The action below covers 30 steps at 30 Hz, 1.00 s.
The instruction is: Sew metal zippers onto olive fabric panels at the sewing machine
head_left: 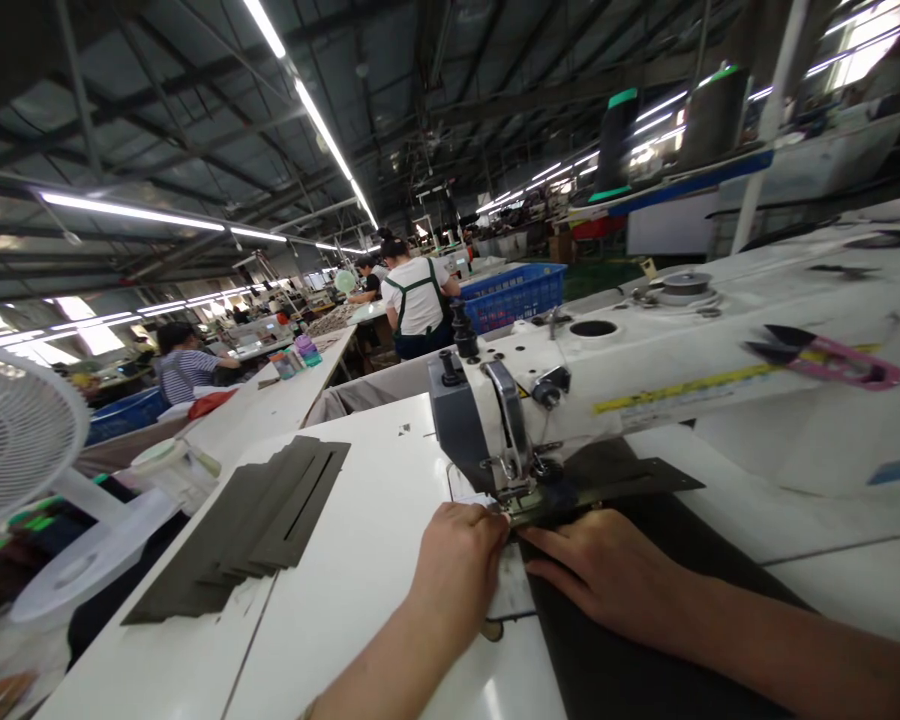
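A white sewing machine (630,380) stands at the centre right, its needle area just beyond my fingertips. My left hand (461,560) is closed, its fingers pressed together beside the presser foot; what they pinch is too hidden to name. Dark fabric (660,600) lies flat under the machine arm and runs toward me. On this fabric's left edge rests my right hand (607,570), fingers stretched out and slightly apart, close to the foot. Several dark grey cut pieces (255,520) lie overlapped on the white table (352,600) to the left.
Pink-handled snips (847,365) lie on the machine arm. A white fan (22,440) stands at the left edge. Thread cones (619,145) are at the upper right. Beyond the machine are a blue crate (514,295) and a person in a white shirt (416,295), seen from behind.
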Tool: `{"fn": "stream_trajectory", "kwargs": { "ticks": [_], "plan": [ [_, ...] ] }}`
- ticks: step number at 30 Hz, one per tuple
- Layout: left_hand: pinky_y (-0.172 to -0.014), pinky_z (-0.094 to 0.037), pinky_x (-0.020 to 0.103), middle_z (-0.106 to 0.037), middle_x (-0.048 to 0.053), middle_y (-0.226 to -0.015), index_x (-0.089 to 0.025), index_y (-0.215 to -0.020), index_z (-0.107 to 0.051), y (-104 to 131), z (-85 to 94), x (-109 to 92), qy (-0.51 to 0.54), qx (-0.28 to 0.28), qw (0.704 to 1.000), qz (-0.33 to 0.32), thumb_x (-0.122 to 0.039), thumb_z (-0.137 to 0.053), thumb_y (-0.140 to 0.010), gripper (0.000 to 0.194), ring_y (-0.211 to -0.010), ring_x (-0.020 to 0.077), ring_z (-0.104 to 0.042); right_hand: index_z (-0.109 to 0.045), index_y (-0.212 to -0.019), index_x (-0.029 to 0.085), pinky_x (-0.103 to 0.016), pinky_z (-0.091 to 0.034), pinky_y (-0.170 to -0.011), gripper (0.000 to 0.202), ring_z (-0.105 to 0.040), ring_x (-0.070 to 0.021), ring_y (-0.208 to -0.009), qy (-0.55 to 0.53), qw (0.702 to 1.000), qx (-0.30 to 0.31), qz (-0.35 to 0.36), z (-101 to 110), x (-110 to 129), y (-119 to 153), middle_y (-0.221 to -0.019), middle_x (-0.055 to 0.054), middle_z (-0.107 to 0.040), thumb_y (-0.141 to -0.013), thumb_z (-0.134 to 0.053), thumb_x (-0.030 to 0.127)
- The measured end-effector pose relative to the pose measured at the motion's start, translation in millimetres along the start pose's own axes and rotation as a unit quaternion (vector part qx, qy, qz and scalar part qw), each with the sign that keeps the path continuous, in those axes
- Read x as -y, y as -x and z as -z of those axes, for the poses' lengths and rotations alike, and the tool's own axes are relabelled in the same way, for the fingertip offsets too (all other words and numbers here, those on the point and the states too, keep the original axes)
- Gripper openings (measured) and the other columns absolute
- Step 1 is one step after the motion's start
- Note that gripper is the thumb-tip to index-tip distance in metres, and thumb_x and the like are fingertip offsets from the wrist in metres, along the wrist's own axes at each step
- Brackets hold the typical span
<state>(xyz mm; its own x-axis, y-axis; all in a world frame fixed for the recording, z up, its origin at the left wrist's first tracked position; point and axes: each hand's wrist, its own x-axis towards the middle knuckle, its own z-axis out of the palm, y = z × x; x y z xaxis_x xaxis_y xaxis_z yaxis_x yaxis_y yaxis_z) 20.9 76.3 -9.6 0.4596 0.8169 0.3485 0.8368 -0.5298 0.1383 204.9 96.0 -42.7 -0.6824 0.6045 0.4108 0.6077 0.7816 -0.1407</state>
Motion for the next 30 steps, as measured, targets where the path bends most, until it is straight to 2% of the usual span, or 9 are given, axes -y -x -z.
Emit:
{"fn": "stream_trajectory", "kwargs": {
  "ticks": [4,6,9,11,13,16,20,25,30],
  "plan": [
    [-0.076,-0.05,0.034,-0.068,0.006,-0.085,-0.016,-0.092,-0.063,8,-15.1,1,-0.018,-0.046,0.998,-0.045,-0.011,-0.057,-0.083,0.012,-0.078,0.0209,-0.064,-0.062,-0.098,0.02,-0.029,-0.038,-0.055,0.019,-0.062,-0.0161,-0.061,-0.026,0.999,-0.027,0.038,2,5,5,-0.075,0.002,-0.067,-0.084,-0.052,0.013],
    [-0.078,-0.05,0.035,-0.067,0.007,-0.089,-0.015,-0.093,-0.061,11,-22.9,2,-0.033,-0.071,0.994,-0.075,-0.012,-0.054,-0.086,0.011,-0.08,0.0205,-0.064,-0.062,-0.09,0.02,-0.03,-0.037,-0.053,0.017,-0.059,-0.0156,-0.058,-0.031,0.997,-0.038,0.056,4,8,5,-0.071,0.002,-0.065,-0.085,-0.048,0.012],
    [-0.077,-0.05,0.035,-0.066,0.008,-0.089,-0.014,-0.092,-0.06,13,-30.5,3,-0.058,-0.101,0.988,-0.101,-0.015,-0.045,-0.092,0.015,-0.079,0.0196,-0.063,-0.059,-0.072,0.02,-0.031,-0.039,-0.056,0.026,-0.055,-0.0167,-0.058,-0.005,0.991,-0.12,0.065,7,11,2,-0.065,0.0,-0.061,-0.089,-0.041,0.012],
    [-0.075,-0.05,0.035,-0.065,0.008,-0.088,-0.014,-0.09,-0.06,12,-32.3,3,-0.069,-0.112,0.986,-0.104,-0.015,-0.042,-0.093,0.018,-0.076,0.0192,-0.062,-0.061,-0.075,0.019,-0.033,-0.044,-0.065,0.029,-0.057,-0.0192,-0.067,0.02,0.981,-0.185,0.045,7,9,-1,-0.071,-0.004,-0.063,-0.09,-0.038,0.012],
    [-0.074,-0.051,0.035,-0.065,0.007,-0.087,-0.014,-0.088,-0.06,11,-31.8,2,-0.079,-0.113,0.985,-0.101,-0.015,-0.043,-0.093,0.018,-0.074,0.0192,-0.062,-0.064,-0.087,0.015,-0.036,-0.047,-0.075,0.027,-0.059,-0.0216,-0.08,0.021,0.979,-0.202,0.027,4,5,-4,-0.085,-0.008,-0.066,-0.088,-0.037,0.009],
    [-0.073,-0.052,0.036,-0.065,0.006,-0.084,-0.014,-0.087,-0.061,10,-28.5,-1,-0.091,-0.102,0.987,-0.088,-0.015,-0.046,-0.091,0.016,-0.073,0.02,-0.062,-0.064,-0.096,0.01,-0.035,-0.049,-0.081,0.03,-0.06,-0.0218,-0.087,0.012,0.988,-0.151,0.022,-3,1,-7,-0.095,-0.012,-0.067,-0.084,-0.038,0.005],
    [-0.075,-0.053,0.036,-0.065,0.007,-0.084,-0.014,-0.086,-0.062,11,-23.0,-5,-0.098,-0.087,0.988,-0.077,-0.013,-0.048,-0.09,0.015,-0.077,0.0207,-0.063,-0.066,-0.096,0.007,-0.037,-0.049,-0.084,0.028,-0.06,-0.0238,-0.09,0.037,0.997,-0.067,0.007,-7,3,-8,-0.101,-0.015,-0.066,-0.082,-0.041,0.005],
    [-0.073,-0.054,0.038,-0.066,0.009,-0.088,-0.013,-0.089,-0.063,11,-18.6,-5,-0.092,-0.099,0.985,-0.106,-0.013,-0.045,-0.091,0.019,-0.077,0.0214,-0.062,-0.067,-0.094,0.007,-0.038,-0.048,-0.085,0.026,-0.059,-0.0249,-0.092,0.052,0.998,-0.009,-0.018,-2,9,-12,-0.104,-0.016,-0.065,-0.082,-0.044,0.006],
    [-0.07,-0.054,0.038,-0.066,0.01,-0.086,-0.012,-0.088,-0.064,6,-16.7,-4,-0.099,-0.119,0.978,-0.139,-0.013,-0.038,-0.093,0.026,-0.076,0.0227,-0.06,-0.065,-0.101,0.005,-0.036,-0.045,-0.088,0.026,-0.057,-0.0248,-0.096,0.045,0.998,0.033,-0.035,1,8,-14,-0.105,-0.015,-0.063,-0.084,-0.046,0.01]
  ]
}}
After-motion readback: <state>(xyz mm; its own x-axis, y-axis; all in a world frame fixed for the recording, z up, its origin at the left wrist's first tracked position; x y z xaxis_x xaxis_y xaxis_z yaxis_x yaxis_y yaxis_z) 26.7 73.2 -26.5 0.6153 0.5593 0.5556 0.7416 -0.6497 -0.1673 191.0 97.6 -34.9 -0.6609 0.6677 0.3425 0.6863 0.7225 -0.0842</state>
